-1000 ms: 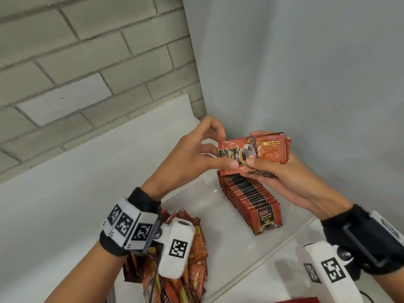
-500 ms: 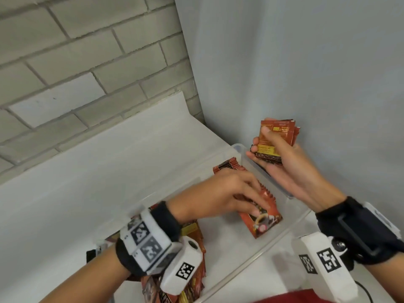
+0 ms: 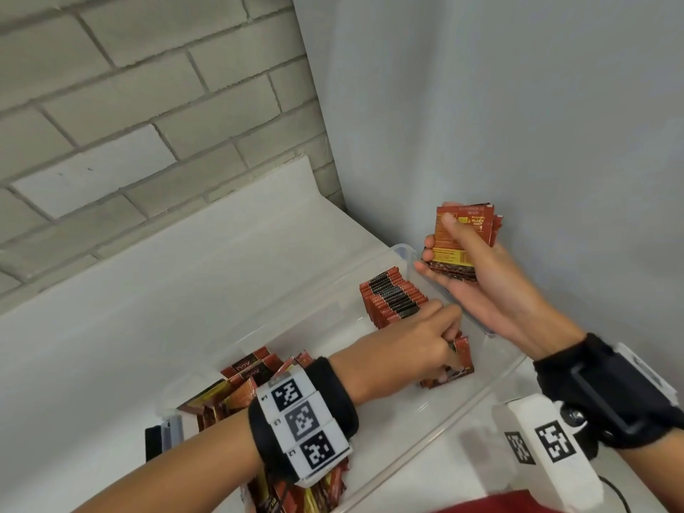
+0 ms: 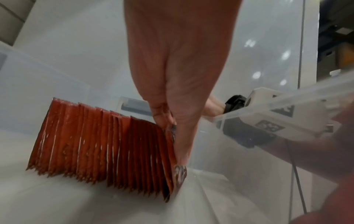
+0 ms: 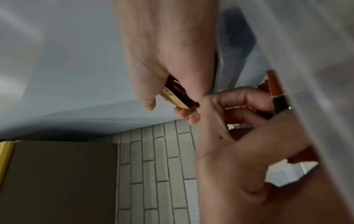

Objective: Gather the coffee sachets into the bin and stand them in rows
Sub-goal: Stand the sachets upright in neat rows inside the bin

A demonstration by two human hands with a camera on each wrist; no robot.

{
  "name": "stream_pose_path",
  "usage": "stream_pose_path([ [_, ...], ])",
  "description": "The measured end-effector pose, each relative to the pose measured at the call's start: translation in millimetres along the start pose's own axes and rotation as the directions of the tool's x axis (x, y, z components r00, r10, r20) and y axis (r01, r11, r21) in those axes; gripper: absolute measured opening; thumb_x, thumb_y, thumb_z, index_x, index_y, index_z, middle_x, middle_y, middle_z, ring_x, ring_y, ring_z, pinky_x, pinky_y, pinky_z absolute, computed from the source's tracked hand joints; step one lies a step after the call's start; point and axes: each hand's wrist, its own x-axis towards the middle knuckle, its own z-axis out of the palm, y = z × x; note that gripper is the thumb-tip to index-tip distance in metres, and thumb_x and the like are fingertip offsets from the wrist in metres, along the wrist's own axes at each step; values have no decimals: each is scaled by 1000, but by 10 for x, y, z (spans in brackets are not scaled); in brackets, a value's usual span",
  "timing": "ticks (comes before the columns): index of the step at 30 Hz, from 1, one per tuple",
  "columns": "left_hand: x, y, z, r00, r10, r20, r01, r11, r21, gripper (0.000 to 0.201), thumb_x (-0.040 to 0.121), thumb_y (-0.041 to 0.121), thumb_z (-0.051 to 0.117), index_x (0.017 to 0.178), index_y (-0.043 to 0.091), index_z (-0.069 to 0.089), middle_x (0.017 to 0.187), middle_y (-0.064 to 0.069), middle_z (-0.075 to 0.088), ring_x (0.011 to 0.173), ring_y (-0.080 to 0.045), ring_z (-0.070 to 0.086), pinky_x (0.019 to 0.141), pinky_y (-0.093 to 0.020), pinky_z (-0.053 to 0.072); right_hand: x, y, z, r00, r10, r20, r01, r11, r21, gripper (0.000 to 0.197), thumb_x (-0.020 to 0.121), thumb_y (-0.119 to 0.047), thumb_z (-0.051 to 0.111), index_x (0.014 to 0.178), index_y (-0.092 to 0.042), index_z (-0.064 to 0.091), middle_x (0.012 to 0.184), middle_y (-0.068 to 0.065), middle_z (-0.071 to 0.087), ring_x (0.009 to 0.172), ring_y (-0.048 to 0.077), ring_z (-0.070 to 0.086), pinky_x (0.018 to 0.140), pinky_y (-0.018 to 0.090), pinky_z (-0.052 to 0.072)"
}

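A white counter runs into the corner where a grey brick wall meets a plain pale wall, and on it sits a clear plastic bin, its far end tucked into that corner. Inside the bin, along its right-hand wall, a row of red coffee sachets stands on edge, packed face to face and leaning a little toward the far end, so that each one props the next. At the near left corner of the bin lies a loose heap of sachets, jumbled and flat, not yet sorted; this looks to be the supply waiting its turn. The right hand hovers over the bin's right rim near the far corner and holds a small stack of sachets, thumb laid across the front and fingers curled behind, probably kept squared and upright so singles can be peeled off easily. The left hand reaches down to the near end of the row, where its fingers pinch the front sachet by its upper part; the left wrist view shows the sachet's lower edge meeting the bin floor, flush against the row. The pinch likely steadies it until it leans on its neighbours, since a thin packet let go too soon would flop forward.
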Motion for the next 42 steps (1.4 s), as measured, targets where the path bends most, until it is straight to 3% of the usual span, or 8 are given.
stream_pose_path([
  [6, -2, 65, -28, 1000, -16, -21, 19, 992, 124, 14, 83, 27, 72, 91, 17, 76, 99, -4, 41, 93, -20, 33, 71, -31, 35, -37, -35, 2, 999, -1, 39, 1, 1000, 3, 44, 83, -40, 60, 125, -31, 50, 81, 4, 63, 74, 14, 61, 84, 37, 54],
  [14, -34, 93, -47, 1000, -14, 2, 14, 997, 75, 18, 88, 33, 66, 100, 23, 76, 96, -4, 43, 93, -22, 34, 72, -28, 21, -43, -42, 19, 998, 47, 50, -46, 999, -10, 40, 78, -49, 57, 111, -27, 59, 89, 8, 65, 80, 17, 63, 77, 31, 56],
  [24, -126, 24, -221, 995, -53, 88, 68, 982, -177, 22, 91, 21, 60, 109, 23, 73, 99, -4, 48, 93, -14, 33, 81, -36, 37, -66, -64, -19, 982, 109, 156, -132, 981, 140, 42, 80, -15, 49, 121, -20, 58, 117, 24, 65, 111, 35, 63, 89, 49, 53],
  [27, -221, -107, -501, 958, -212, 194, 266, 910, -317, 25, 92, 8, 55, 107, 17, 73, 100, -1, 57, 98, -15, 49, 93, -28, 38, -78, -58, -2, 969, 107, 221, -136, 983, 121, 48, 82, -10, 45, 129, -20, 53, 122, 24, 63, 114, 37, 61, 94, 55, 48],
  [31, -401, -296, -734, 874, -483, 48, 464, 802, -376, 23, 96, 9, 52, 104, 19, 71, 93, 9, 64, 87, -4, 59, 74, -5, 38, -94, -57, 11, 954, 122, 274, -138, 990, 39, 51, 86, -6, 46, 135, -18, 48, 123, 23, 62, 114, 38, 61, 92, 55, 49],
  [34, -455, -363, -732, 794, -601, -93, 516, 747, -420, 18, 99, 19, 49, 105, 18, 66, 91, 5, 69, 84, -3, 61, 72, -9, 42, -102, -62, 15, 953, 146, 267, -143, 989, -28, 48, 86, -5, 51, 134, -15, 50, 121, 22, 64, 111, 38, 62, 89, 58, 50],
  [37, -431, -321, -758, 722, -660, -206, 476, 690, -544, 27, 96, 42, 45, 108, 24, 61, 95, 16, 66, 91, 3, 59, 77, -14, 49, -109, -57, 20, 948, 189, 255, -169, 981, -98, 46, 85, -6, 55, 131, -8, 52, 120, 19, 65, 111, 35, 63, 86, 60, 51],
  [42, -359, -258, -749, 728, -652, -212, 354, 622, -699, 43, 83, 45, 59, 123, 29, 57, 105, 9, 66, 100, -4, 61, 87, -29, 53, -126, -58, 29, 940, 223, 258, -178, 966, -186, 42, 84, -10, 57, 126, -6, 57, 119, 19, 66, 109, 38, 63, 84, 60, 52],
])
